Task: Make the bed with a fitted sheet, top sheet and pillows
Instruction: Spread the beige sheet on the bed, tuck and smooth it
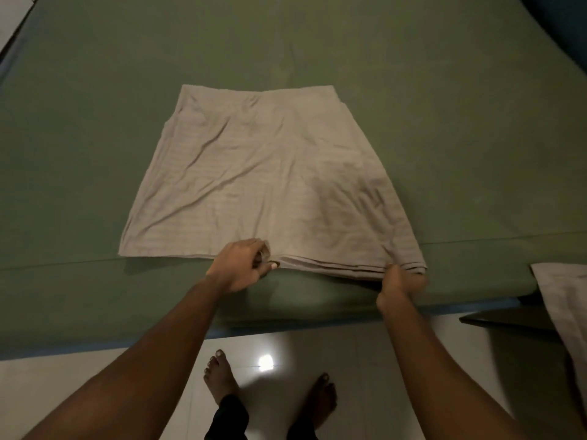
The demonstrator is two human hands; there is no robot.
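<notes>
Between left hand [241,265] and right hand [401,285], edge of folded sheet [263,173]

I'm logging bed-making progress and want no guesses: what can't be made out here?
Head view, right hand: motion-blurred, so its grip on the folded beige sheet is unclear.
Head view, second beige cloth: cut off by the right edge.
Head view, dark shape top right: cut by the corner, unidentifiable.

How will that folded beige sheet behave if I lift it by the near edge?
Probably floppy: the folded beige sheet lies creased and flat on the green fitted sheet. Its stacked layers may fan apart unless left hand and right hand pinch them all.
</notes>
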